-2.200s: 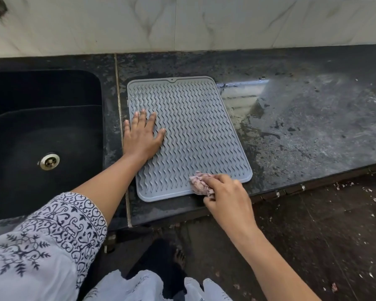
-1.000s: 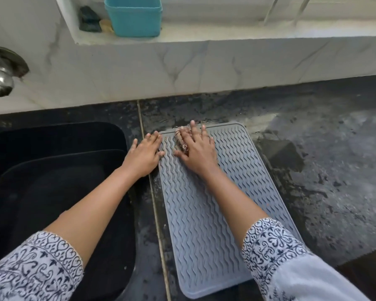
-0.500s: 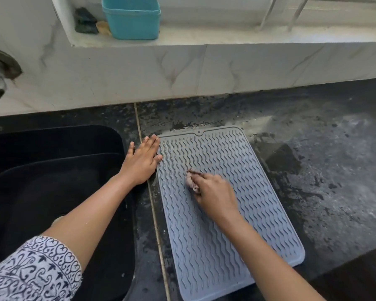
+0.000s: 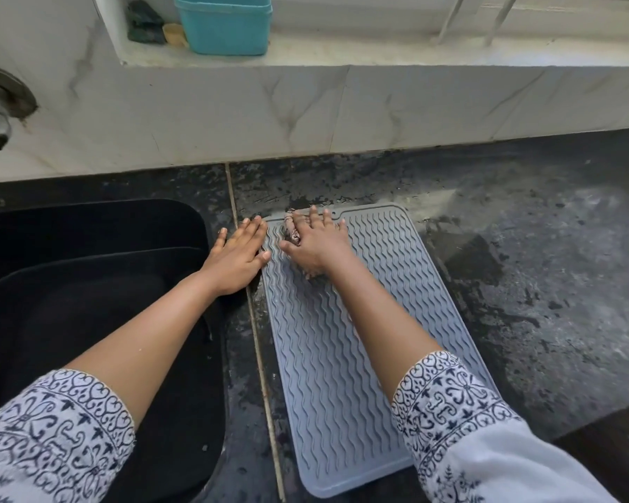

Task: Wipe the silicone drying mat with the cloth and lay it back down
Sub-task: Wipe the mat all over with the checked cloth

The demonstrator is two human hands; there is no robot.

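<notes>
Head view: the mat (image 4: 342,357), flat on the worktop (image 4: 523,285), is pinned at its left edge by the left hand (image 4: 238,254), the cloth (image 4: 292,230) pressed under the right hand (image 4: 315,241), both grips apparently flat and unclenched; buckling is risked if pinning slackens.

Both arms reach forward, left hand (image 4: 238,257) lying flat, right hand (image 4: 315,241) pressing palm-down with straight fingers.

Cloth (image 4: 292,230) apparently back at mat (image 4: 324,357) top
</notes>
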